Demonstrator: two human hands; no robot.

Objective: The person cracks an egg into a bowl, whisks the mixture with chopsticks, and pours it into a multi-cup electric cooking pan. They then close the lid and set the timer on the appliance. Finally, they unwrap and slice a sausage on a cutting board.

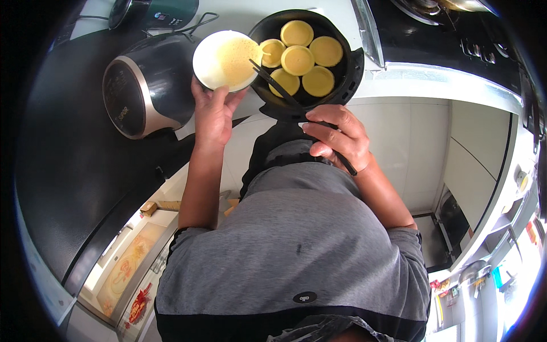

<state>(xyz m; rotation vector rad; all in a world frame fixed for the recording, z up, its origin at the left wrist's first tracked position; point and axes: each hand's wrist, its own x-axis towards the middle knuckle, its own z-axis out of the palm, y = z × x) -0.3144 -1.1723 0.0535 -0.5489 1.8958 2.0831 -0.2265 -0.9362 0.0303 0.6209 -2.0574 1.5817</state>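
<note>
My left hand (216, 112) holds a white bowl (205, 64) tilted to the right, with frothy pale-yellow liquid (237, 57) inside. A thin stream of it runs from the rim into a round yellow tart shell (272, 53). Several such shells, one of them in the middle (297, 60), lie in a black air fryer basket (307, 16). Black chopsticks (280, 87) are gripped in my right hand (339, 134), below the basket's near edge; their tips are at the bowl's right rim.
A dark air fryer body (166, 81) lies left of the bowl on the counter, with a dark green appliance (173, 13) behind it. On the right is a black stovetop (423, 42) with metal cookware. A black counter surface (72, 149) spans the far left.
</note>
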